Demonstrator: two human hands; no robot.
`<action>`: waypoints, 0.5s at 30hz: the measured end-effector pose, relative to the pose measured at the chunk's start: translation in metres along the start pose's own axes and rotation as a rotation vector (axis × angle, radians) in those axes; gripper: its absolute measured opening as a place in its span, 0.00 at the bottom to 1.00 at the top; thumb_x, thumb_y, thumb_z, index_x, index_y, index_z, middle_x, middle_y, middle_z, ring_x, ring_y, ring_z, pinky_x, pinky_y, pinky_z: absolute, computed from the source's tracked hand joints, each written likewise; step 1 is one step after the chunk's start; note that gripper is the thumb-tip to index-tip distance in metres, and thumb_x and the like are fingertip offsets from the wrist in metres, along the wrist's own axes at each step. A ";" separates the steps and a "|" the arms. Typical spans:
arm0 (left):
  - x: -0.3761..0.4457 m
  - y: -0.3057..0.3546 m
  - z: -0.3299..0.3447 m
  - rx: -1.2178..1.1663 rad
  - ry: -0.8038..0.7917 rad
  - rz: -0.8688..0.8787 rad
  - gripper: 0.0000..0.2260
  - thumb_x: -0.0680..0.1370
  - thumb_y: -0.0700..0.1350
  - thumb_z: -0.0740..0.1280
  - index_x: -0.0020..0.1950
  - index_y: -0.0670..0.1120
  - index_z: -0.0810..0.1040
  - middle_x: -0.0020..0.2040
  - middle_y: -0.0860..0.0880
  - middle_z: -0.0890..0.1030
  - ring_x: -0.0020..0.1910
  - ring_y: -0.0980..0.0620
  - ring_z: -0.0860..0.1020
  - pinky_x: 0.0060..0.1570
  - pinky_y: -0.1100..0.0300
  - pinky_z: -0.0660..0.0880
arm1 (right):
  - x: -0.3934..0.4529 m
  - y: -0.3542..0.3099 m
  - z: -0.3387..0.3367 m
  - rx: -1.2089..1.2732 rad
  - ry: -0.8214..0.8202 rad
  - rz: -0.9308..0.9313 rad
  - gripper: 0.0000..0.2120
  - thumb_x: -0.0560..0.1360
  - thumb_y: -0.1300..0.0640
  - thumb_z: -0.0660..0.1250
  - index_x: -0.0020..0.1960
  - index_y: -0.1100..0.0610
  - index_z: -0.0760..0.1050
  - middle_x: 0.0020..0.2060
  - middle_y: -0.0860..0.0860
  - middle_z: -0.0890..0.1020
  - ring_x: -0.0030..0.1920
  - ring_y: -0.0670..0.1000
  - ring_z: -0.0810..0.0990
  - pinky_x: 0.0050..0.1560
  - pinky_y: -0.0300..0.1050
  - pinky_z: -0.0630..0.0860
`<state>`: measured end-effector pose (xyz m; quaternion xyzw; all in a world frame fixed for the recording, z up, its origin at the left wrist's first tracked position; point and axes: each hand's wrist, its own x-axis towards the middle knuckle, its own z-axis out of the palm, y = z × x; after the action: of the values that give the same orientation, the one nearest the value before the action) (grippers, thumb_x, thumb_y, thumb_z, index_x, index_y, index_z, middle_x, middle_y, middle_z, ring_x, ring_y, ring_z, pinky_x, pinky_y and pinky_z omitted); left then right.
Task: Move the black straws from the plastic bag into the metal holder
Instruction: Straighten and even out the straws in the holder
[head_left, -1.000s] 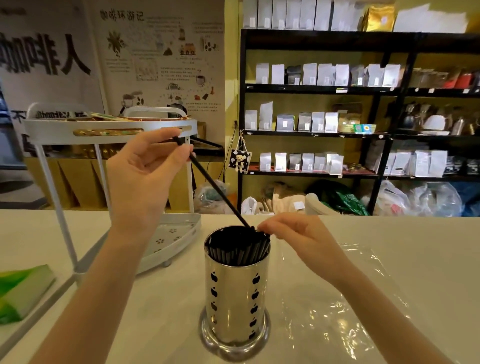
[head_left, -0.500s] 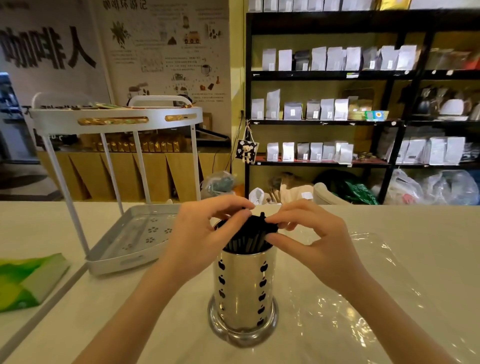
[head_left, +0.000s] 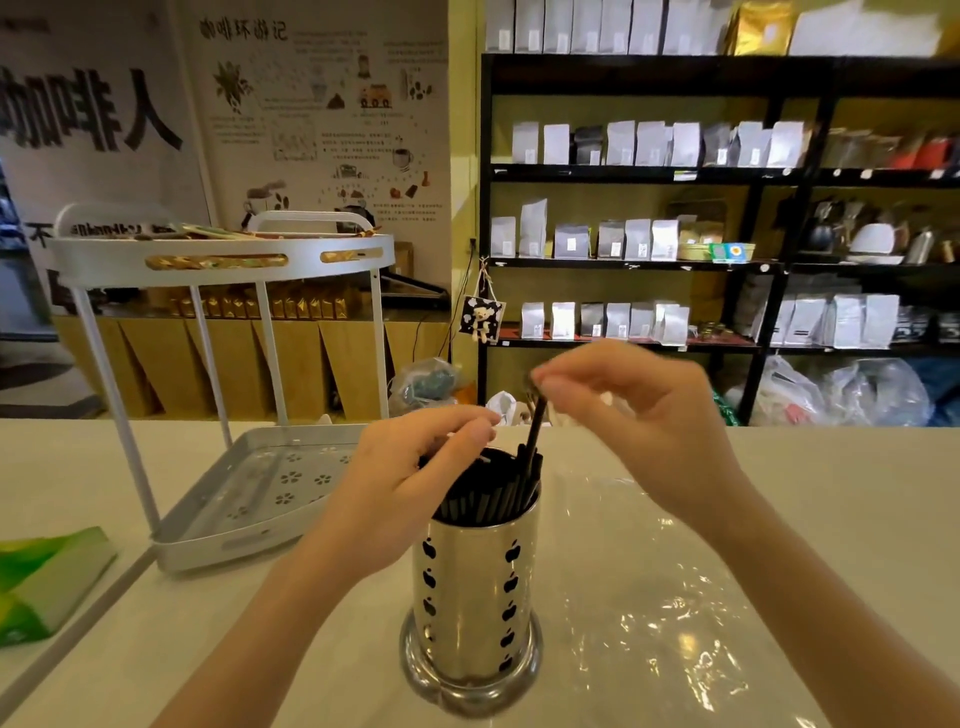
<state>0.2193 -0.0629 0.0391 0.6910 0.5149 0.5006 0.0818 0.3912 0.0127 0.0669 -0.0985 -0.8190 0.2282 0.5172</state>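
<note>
A shiny metal holder (head_left: 472, 597) with apple-shaped cut-outs stands on the counter in front of me, packed with black straws (head_left: 483, 493). My right hand (head_left: 634, 415) pinches the top end of one black straw (head_left: 534, 436) that sticks up out of the bunch, its lower part among the others. My left hand (head_left: 415, 473) rests at the holder's left rim, fingertips touching the straw tops; whether it grips one I cannot tell. The clear plastic bag (head_left: 665, 597) lies flat on the counter to the right of the holder.
A white two-tier rack (head_left: 218, 540) stands on the counter to the left, its lower tray close to my left arm. A green packet (head_left: 47, 582) lies at the far left edge. Black shelves (head_left: 727, 260) of bags stand behind the counter.
A second ago my left hand held a straw slanting into the holder. Both hands then closed over the straw tops. Now my right hand has risen, pulling one straw partly up.
</note>
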 end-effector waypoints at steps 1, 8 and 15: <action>0.002 0.002 -0.001 -0.018 -0.013 -0.013 0.12 0.69 0.62 0.56 0.49 0.65 0.74 0.46 0.61 0.81 0.47 0.61 0.79 0.46 0.66 0.76 | 0.009 -0.006 -0.005 0.041 0.022 -0.007 0.06 0.71 0.58 0.68 0.47 0.51 0.79 0.35 0.39 0.82 0.36 0.42 0.80 0.39 0.33 0.77; 0.011 0.012 -0.002 -0.016 -0.118 -0.050 0.17 0.65 0.58 0.61 0.52 0.61 0.74 0.47 0.64 0.80 0.49 0.66 0.77 0.46 0.73 0.74 | 0.058 -0.033 -0.038 0.134 0.310 -0.067 0.07 0.77 0.63 0.62 0.46 0.54 0.77 0.30 0.43 0.82 0.30 0.44 0.80 0.35 0.39 0.80; 0.012 0.019 -0.024 -0.192 0.087 0.027 0.08 0.69 0.41 0.66 0.46 0.49 0.80 0.38 0.57 0.85 0.38 0.58 0.82 0.40 0.71 0.76 | 0.050 -0.016 -0.045 0.367 0.528 0.142 0.07 0.77 0.62 0.61 0.46 0.57 0.77 0.30 0.46 0.83 0.30 0.44 0.81 0.34 0.37 0.80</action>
<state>0.2119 -0.0714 0.0701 0.6644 0.4585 0.5782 0.1184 0.4104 0.0308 0.1311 -0.1161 -0.5929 0.3742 0.7035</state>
